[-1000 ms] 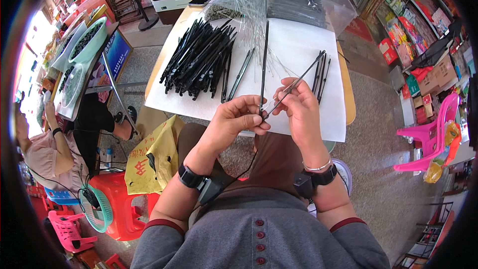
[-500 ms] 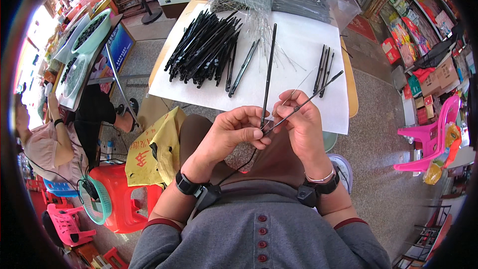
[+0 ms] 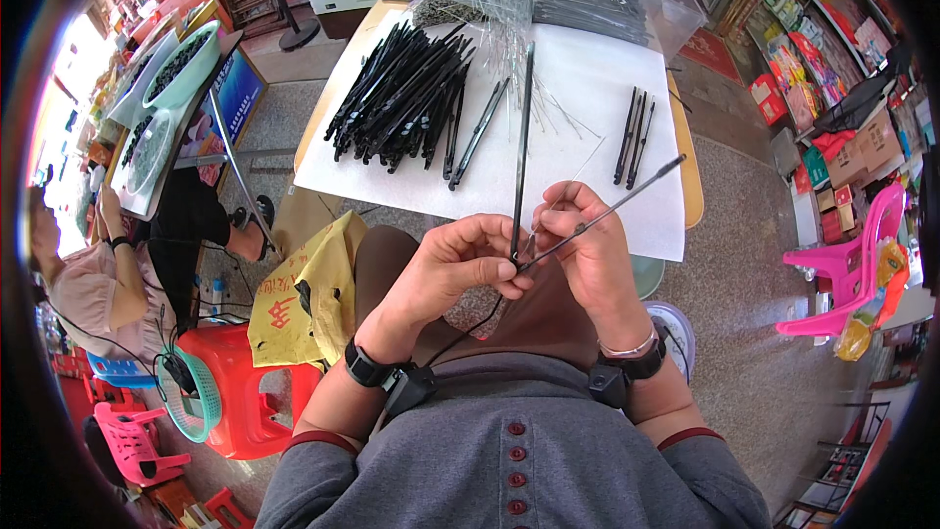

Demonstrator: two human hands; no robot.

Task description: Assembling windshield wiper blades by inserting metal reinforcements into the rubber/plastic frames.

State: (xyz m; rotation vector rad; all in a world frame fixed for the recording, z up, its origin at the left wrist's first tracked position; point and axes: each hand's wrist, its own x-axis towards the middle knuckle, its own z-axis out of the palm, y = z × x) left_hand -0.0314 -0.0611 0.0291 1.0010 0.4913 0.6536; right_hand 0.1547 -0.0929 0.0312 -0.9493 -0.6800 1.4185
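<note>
Close in, above the lap, both hands meet: the left hand [image 3: 460, 264] pinches an upright black strip [image 3: 522, 147], the right hand [image 3: 583, 245] a slanted thin rod [image 3: 607, 211], their ends touching, seemingly for joining. Beyond, on the counter [image 3: 587, 69], three finished strips [image 3: 632, 137] lie apart from a loose pile [image 3: 406, 93], too many to count.

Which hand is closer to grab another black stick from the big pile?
Probably the left hand. The big pile of black strips lies on the table's left half, on that hand's side. The right hand sits nearer the few strips on the right. Both hands currently hold strips.
</note>
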